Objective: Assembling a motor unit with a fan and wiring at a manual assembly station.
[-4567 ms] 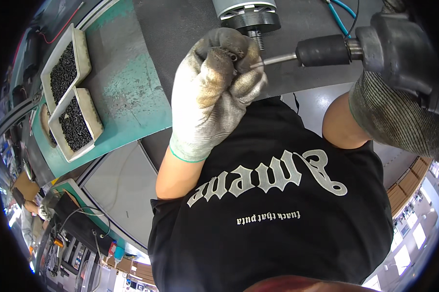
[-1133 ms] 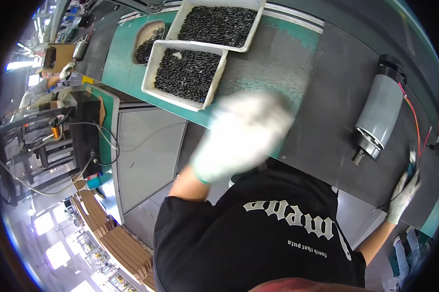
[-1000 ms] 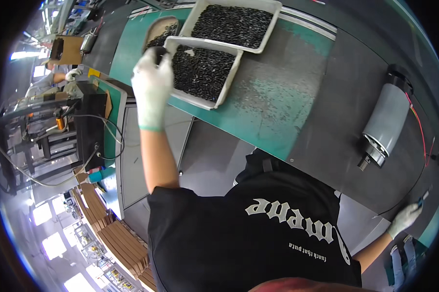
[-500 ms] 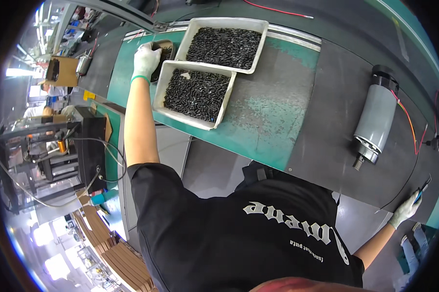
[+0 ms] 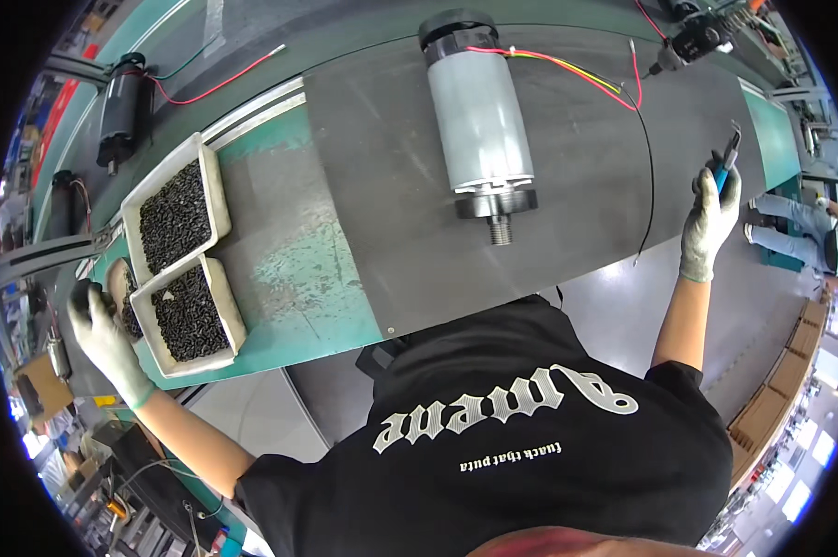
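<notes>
My left hand (image 5: 105, 339), in a white glove with darkened fingertips, is at the far left beside a small tan tray (image 5: 117, 278) of dark pieces. Its fingers are curled together, and what they hold, if anything, is hidden. My right hand (image 5: 709, 223), also gloved, is raised at the right and closed round a blue-handled hand tool (image 5: 726, 165) whose narrow, bent metal tip points up. Between my hands, a grey cylindrical motor (image 5: 482, 121) lies on the dark mat, threaded shaft toward me. Red and yellow wires (image 5: 577, 79) run from its black far end.
Two white bins (image 5: 217, 190) of small black cylindrical pieces stand beside the small tray. A dark motor (image 5: 120, 111) lies at the back left. A black power tool (image 5: 702, 42) is at the back right, and a thin black cable (image 5: 652, 167) crosses the mat. Another person's legs (image 5: 795, 223) show at the right.
The view has swung to the right, so the motor now lies mid-picture. My left hand has shifted at the small tray. My right hand, still holding the tool, has come up beside the mat.
</notes>
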`<action>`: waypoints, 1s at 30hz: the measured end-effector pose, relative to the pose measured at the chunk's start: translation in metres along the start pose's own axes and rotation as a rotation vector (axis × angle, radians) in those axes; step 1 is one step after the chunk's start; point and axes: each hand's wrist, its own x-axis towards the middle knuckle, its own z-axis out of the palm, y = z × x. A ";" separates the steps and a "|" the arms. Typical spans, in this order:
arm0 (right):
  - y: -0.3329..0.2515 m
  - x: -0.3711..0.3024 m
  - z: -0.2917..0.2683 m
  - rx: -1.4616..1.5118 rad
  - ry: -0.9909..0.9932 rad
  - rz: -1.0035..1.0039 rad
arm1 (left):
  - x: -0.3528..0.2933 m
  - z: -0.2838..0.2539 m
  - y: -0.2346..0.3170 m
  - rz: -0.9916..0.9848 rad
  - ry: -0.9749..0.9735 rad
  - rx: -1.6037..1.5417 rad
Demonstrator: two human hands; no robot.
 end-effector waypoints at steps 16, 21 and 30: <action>-0.194 -0.019 0.080 -0.455 -0.827 -1.141 | -0.180 0.054 0.306 0.183 -0.730 -1.493; -0.194 -0.017 0.076 -0.414 -0.782 -1.175 | -0.173 0.060 0.304 0.287 -0.665 -1.501; -0.183 -0.042 0.084 -0.441 -0.709 -1.098 | -0.189 0.064 0.303 0.229 -0.528 -1.591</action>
